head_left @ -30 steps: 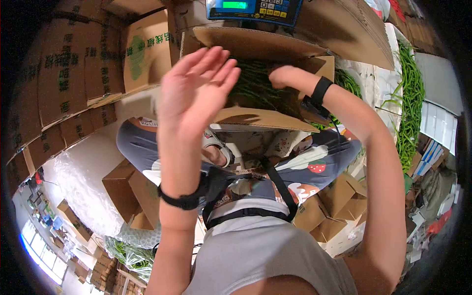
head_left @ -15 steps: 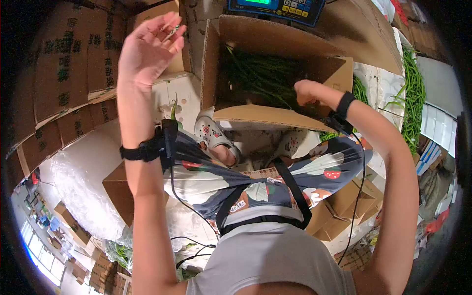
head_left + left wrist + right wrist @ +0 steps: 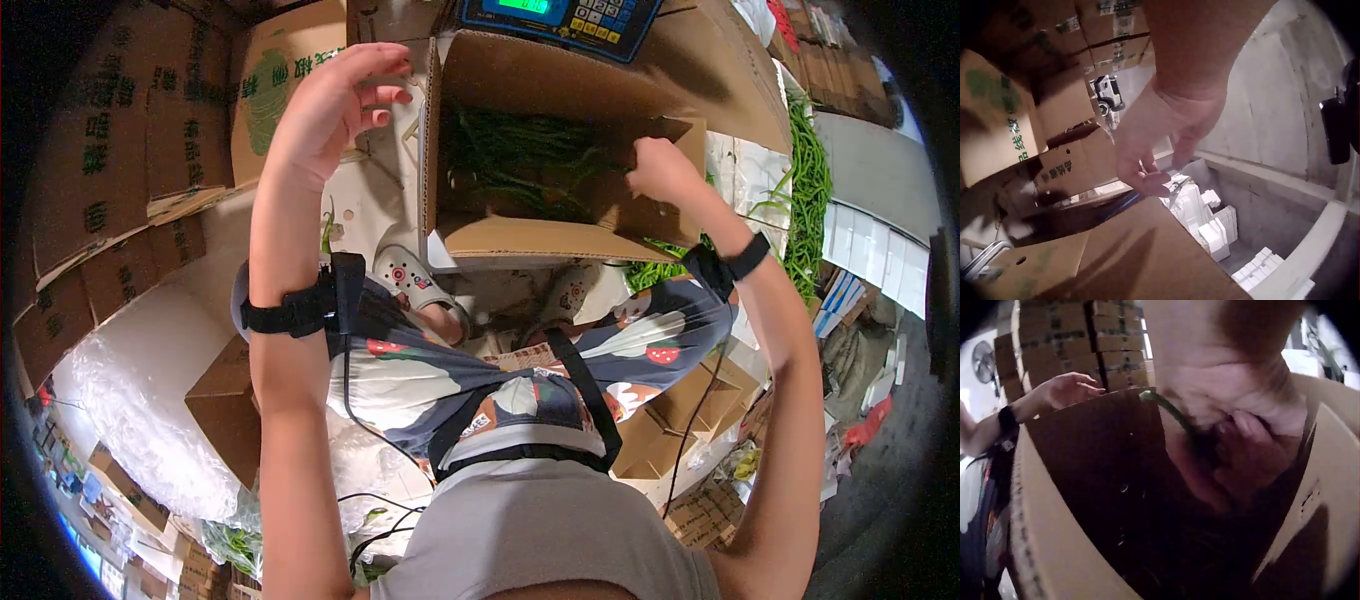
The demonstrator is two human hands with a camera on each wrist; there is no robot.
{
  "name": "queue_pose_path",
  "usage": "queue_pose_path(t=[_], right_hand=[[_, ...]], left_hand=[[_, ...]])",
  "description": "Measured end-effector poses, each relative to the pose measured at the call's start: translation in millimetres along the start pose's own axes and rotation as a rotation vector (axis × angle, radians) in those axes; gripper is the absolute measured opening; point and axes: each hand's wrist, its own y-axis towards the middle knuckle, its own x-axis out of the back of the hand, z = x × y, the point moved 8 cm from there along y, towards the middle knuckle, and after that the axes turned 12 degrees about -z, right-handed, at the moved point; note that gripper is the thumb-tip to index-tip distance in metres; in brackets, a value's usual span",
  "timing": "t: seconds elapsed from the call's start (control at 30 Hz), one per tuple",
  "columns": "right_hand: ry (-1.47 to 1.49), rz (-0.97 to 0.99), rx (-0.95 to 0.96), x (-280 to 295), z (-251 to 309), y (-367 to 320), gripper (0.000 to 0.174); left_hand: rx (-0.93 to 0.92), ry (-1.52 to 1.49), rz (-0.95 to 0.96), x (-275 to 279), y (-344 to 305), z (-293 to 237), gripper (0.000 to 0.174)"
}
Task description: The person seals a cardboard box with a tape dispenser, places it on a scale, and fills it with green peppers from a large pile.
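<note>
My right grip (image 3: 668, 174) holds a green pepper (image 3: 1174, 412) at the carton (image 3: 560, 240); left grip (image 3: 332, 112): can't tell. Likely sorting; next calls for careful placing.

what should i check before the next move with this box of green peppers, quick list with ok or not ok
1. Box open on top: ok, the peppers inside show.
2. Room left in it: ok, bare wall stands above the peppers.
3. Right hand gripping: ok, what looks like one green pepper sticks out from its curled fingers.
4. Left hand outside the box: ok, raised by its left end.
5. Left hand empty: cannot tell.
6. Scale reading legible: not ok, lit but blurred.
</note>
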Motion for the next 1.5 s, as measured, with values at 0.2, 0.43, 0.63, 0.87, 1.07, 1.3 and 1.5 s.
queue_pose_path(t=[0.2, 0.43, 0.63, 0.87, 1.07, 1.3, 1.5], right_hand=[[0.077, -0.267, 0.072, 54.7, -14.0, -45.8, 0.023], [-0.351, -0.343, 0.25, 46.4, -22.6, -42.2, 0.019], [-0.168, -0.479, 0.277, 53.1, 8.6, -36.7, 0.021], [-0.304, 0.167, 0.336, -37.1, 23.4, -18.8, 0.032], [-0.202, 0.365, 0.533, -93.7, 37.3, 0.5, 0.033], [0.178, 0.148, 0.505, -19.0, 59.6, 25.0, 0.03], [0.525, 0.076, 0.526, -74.6, 99.8, 58.2, 0.035]], left_hand=[[-0.033, 0.124, 0.012, -1.8, -5.7, -1.2, 0.026], [-0.057, 0.129, 0.001, -1.6, -6.8, -5.3, 0.027], [-0.073, 0.114, -0.015, 5.2, -6.3, -7.1, 0.025], [-0.083, 0.11, 0.012, -2.2, -9.9, -9.2, 0.025], [-0.084, 0.093, -0.005, -1.7, -11.6, -10.8, 0.026], [-0.107, 0.076, 0.031, -1.3, -10.2, -12.1, 0.026], [-0.104, 0.098, 0.038, -5.8, -10.5, -11.1, 0.025]])
